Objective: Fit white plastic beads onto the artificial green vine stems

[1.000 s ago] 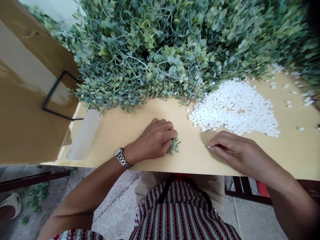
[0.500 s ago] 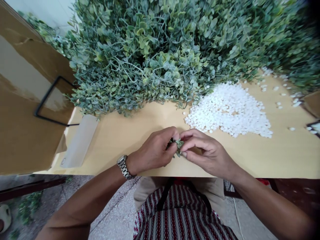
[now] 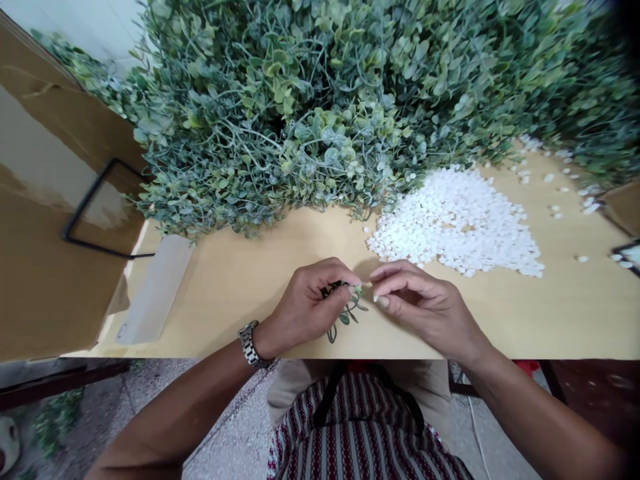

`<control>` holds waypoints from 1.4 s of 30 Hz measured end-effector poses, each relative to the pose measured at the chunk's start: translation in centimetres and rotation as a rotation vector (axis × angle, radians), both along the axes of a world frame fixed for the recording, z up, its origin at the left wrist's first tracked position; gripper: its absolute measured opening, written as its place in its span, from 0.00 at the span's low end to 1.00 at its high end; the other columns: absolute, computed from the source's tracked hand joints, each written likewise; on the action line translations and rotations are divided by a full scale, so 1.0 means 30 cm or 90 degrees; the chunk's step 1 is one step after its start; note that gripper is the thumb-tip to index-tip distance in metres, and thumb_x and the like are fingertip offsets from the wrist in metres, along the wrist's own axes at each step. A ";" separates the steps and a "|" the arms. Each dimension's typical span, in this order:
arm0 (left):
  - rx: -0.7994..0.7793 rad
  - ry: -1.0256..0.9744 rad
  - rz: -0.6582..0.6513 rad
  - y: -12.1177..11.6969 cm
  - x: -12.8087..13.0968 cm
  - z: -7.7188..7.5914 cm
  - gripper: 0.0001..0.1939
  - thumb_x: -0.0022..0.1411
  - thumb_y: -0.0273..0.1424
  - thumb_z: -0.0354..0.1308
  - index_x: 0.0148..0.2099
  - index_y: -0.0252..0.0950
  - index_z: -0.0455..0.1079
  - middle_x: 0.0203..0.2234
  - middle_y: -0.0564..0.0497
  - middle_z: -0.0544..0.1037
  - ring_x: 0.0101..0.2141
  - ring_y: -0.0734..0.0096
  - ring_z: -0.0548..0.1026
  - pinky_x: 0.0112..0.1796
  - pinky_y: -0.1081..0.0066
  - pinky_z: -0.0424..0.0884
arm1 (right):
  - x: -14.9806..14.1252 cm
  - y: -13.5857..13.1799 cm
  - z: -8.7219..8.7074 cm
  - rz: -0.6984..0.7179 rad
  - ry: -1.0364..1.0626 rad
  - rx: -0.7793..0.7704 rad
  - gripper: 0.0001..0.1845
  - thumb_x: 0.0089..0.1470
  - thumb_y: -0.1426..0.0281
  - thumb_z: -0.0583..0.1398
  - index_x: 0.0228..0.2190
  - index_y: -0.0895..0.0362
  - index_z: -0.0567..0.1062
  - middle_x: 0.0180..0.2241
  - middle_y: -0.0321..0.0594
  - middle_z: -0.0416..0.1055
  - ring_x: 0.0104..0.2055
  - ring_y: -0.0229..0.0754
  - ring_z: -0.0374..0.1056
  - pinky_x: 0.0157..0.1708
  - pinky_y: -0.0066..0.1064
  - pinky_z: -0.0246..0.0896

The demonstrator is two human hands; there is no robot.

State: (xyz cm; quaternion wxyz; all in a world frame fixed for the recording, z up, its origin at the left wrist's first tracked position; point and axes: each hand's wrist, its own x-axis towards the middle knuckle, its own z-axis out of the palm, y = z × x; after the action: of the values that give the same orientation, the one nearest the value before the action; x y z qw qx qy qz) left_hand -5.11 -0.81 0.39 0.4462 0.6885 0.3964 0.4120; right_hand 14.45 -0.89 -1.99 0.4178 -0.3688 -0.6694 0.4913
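Observation:
My left hand (image 3: 311, 301), wearing a metal wristwatch (image 3: 249, 345), is closed around a small green leafy sprig (image 3: 346, 316). Some leaves and a thin looped stem poke out below the thumb; the rest is hidden in the palm. Just to the right, my right hand (image 3: 431, 308) pinches a small white piece (image 3: 376, 299) between thumb and fingertip. A narrow gap separates the two hands. Beyond them a heap of small white pieces (image 3: 455, 220) lies on the tan tabletop (image 3: 235, 287).
A big mass of leafy artificial greenery (image 3: 320, 113) fills the back of the table. At left stand a cardboard box (image 3: 55, 233) with a black wire frame (image 3: 83, 217) and a translucent strip (image 3: 155, 293). An open dark-edged container (image 3: 631, 253) sits at the right edge.
My right hand has drawn slightly right, away from the sprig, and a white piece now shows at its fingertips. More of the sprig's leaves and stem have come into sight below my left hand.

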 end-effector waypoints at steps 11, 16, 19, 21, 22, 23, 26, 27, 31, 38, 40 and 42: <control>-0.053 -0.067 -0.010 -0.020 0.053 0.021 0.02 0.56 0.22 0.58 0.31 0.30 0.71 0.21 0.55 0.70 0.22 0.80 0.65 0.26 0.77 0.64 | 0.010 0.008 -0.003 -0.025 0.206 -0.225 0.03 0.44 0.68 0.68 0.26 0.52 0.79 0.25 0.35 0.72 0.29 0.34 0.64 0.29 0.27 0.59; 0.003 -0.046 -0.043 -0.014 0.059 0.015 0.05 0.55 0.19 0.56 0.31 0.32 0.72 0.22 0.54 0.72 0.24 0.79 0.67 0.28 0.77 0.65 | 0.009 0.008 -0.002 -0.001 0.229 -0.250 0.04 0.42 0.68 0.69 0.25 0.53 0.80 0.24 0.35 0.72 0.28 0.35 0.65 0.29 0.28 0.60; 0.011 -0.038 -0.044 -0.012 0.058 0.016 0.06 0.55 0.18 0.55 0.31 0.31 0.72 0.22 0.54 0.72 0.24 0.79 0.68 0.28 0.77 0.65 | 0.012 0.009 -0.002 0.022 0.222 -0.253 0.03 0.43 0.69 0.68 0.25 0.53 0.80 0.25 0.35 0.72 0.28 0.34 0.65 0.29 0.28 0.60; 0.013 -0.029 -0.045 -0.012 0.059 0.018 0.06 0.54 0.17 0.55 0.30 0.30 0.72 0.22 0.54 0.72 0.24 0.79 0.67 0.27 0.77 0.64 | 0.015 0.008 -0.003 0.024 0.215 -0.252 0.03 0.43 0.70 0.68 0.26 0.53 0.80 0.25 0.35 0.72 0.28 0.34 0.65 0.29 0.27 0.60; 0.013 -0.025 -0.046 -0.012 0.060 0.019 0.06 0.54 0.17 0.55 0.30 0.30 0.72 0.22 0.54 0.71 0.24 0.79 0.67 0.27 0.77 0.64 | 0.016 0.007 -0.003 0.024 0.212 -0.254 0.03 0.43 0.70 0.68 0.26 0.53 0.80 0.25 0.35 0.72 0.28 0.33 0.65 0.29 0.27 0.60; 0.011 -0.020 -0.046 -0.012 0.060 0.019 0.06 0.54 0.17 0.55 0.30 0.30 0.72 0.21 0.54 0.71 0.24 0.80 0.67 0.27 0.77 0.64 | 0.017 0.006 -0.004 0.022 0.211 -0.258 0.03 0.43 0.70 0.68 0.26 0.53 0.80 0.26 0.35 0.73 0.28 0.33 0.65 0.29 0.27 0.60; 0.011 -0.016 -0.044 -0.013 0.060 0.015 0.06 0.55 0.17 0.55 0.31 0.30 0.71 0.22 0.54 0.71 0.24 0.79 0.67 0.27 0.77 0.64 | 0.016 0.003 -0.003 0.010 0.228 -0.274 0.04 0.43 0.69 0.68 0.26 0.53 0.80 0.25 0.34 0.72 0.28 0.33 0.65 0.29 0.25 0.60; 0.013 -0.018 -0.043 -0.014 0.059 0.012 0.06 0.55 0.17 0.54 0.31 0.30 0.71 0.23 0.53 0.71 0.25 0.79 0.67 0.28 0.76 0.64 | 0.015 0.003 -0.003 0.006 0.235 -0.278 0.04 0.43 0.68 0.69 0.26 0.53 0.80 0.25 0.34 0.72 0.28 0.32 0.64 0.29 0.25 0.60; 0.029 -0.003 -0.023 -0.017 0.055 0.002 0.05 0.56 0.19 0.54 0.33 0.31 0.69 0.23 0.54 0.70 0.25 0.78 0.67 0.28 0.76 0.65 | 0.006 0.003 -0.002 -0.011 0.235 -0.287 0.05 0.42 0.67 0.69 0.25 0.54 0.79 0.25 0.35 0.72 0.28 0.33 0.65 0.29 0.26 0.61; 0.082 0.013 -0.018 -0.019 0.058 -0.003 0.04 0.57 0.21 0.54 0.33 0.33 0.69 0.24 0.52 0.71 0.26 0.76 0.68 0.29 0.74 0.66 | 0.009 0.002 -0.002 -0.021 0.193 -0.259 0.07 0.43 0.65 0.68 0.25 0.55 0.78 0.24 0.35 0.70 0.27 0.35 0.63 0.28 0.28 0.59; 0.088 0.009 -0.022 -0.020 0.059 -0.002 0.04 0.58 0.22 0.54 0.33 0.33 0.69 0.24 0.52 0.72 0.26 0.76 0.69 0.29 0.74 0.66 | 0.011 0.001 -0.003 -0.018 0.185 -0.250 0.07 0.43 0.65 0.68 0.25 0.55 0.78 0.24 0.35 0.70 0.27 0.35 0.62 0.27 0.28 0.58; 0.087 0.015 -0.019 -0.022 0.060 0.000 0.03 0.58 0.23 0.54 0.33 0.33 0.69 0.24 0.52 0.71 0.26 0.76 0.68 0.28 0.74 0.66 | 0.013 0.001 -0.003 -0.013 0.183 -0.246 0.07 0.44 0.66 0.68 0.26 0.55 0.78 0.24 0.35 0.70 0.27 0.34 0.62 0.27 0.28 0.58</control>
State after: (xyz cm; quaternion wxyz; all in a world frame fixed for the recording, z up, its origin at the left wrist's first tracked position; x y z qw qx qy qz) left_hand -3.32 -1.46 0.38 0.3999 0.7279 0.3623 0.4232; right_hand 14.83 -0.85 -2.09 0.4354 -0.3747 -0.4929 0.6536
